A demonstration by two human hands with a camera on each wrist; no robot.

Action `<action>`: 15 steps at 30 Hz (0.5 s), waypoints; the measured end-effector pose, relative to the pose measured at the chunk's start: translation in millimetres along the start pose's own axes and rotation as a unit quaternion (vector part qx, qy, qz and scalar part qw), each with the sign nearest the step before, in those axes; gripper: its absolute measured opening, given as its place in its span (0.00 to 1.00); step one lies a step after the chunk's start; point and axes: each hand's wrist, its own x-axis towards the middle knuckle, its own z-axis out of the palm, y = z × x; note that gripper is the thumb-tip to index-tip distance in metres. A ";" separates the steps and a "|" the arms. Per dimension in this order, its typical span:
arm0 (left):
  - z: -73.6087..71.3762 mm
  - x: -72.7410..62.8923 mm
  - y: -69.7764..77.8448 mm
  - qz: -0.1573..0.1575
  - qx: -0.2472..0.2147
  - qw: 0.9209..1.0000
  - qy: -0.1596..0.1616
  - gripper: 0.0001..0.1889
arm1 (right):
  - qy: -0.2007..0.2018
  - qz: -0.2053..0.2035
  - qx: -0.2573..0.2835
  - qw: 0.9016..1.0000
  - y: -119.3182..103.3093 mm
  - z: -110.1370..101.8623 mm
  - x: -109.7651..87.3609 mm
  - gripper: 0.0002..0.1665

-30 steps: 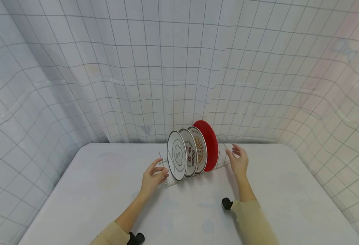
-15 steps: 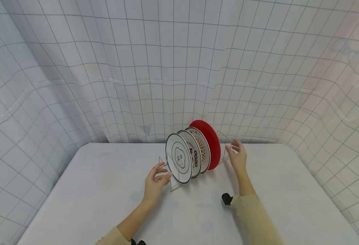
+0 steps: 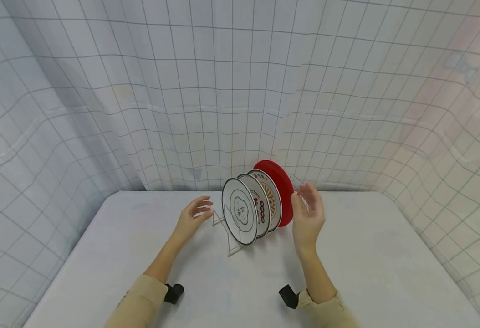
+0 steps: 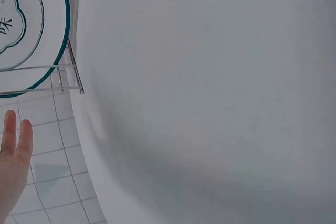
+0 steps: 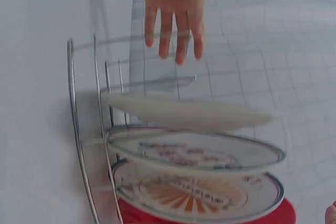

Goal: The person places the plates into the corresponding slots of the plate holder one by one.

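Observation:
A white wire plate rack (image 3: 235,249) holds several plates on edge. Leftmost is a white dark-rimmed plate (image 3: 233,223); behind it stand a plate with red marks (image 3: 265,213), a plate with an orange ray pattern (image 3: 276,200) and a red plate (image 3: 286,189). My left hand (image 3: 191,217) is just off the rack's left end, fingers loosely bent, holding nothing; its fingers (image 4: 24,142) show apart from the wires in the left wrist view. By the red plate is my right hand (image 3: 308,221), fingers raised and relaxed, overlapping the rack's right end, which is mostly hidden.
The rack stands on a white-covered table (image 3: 141,255), towards its back edge. White cloth with a dark grid (image 3: 182,114) hangs behind and at both sides. A black wrist mount (image 3: 289,296) sits at the right cuff, another mount (image 3: 174,294) at the left.
The rack's left end has swung towards me, so the plates face me more. My left hand has since drawn back from it to the left; my right hand has shifted left.

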 end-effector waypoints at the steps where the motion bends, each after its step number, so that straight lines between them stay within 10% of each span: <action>1: -2.0 3.2 -4.0 0.003 0.009 1.000 -0.011 0.25 | -0.011 -0.007 0.009 1.000 -0.7 3.9 -5.7 0.24; 9: -4.1 20.8 -31.4 -0.001 0.025 0.997 -0.068 0.25 | -0.135 -0.031 0.014 0.990 2.8 35.8 -59.2 0.24; 15: -0.2 23.9 -36.7 -0.008 0.002 0.995 -0.096 0.25 | -0.191 0.049 -0.012 0.980 20.2 53.8 -93.8 0.29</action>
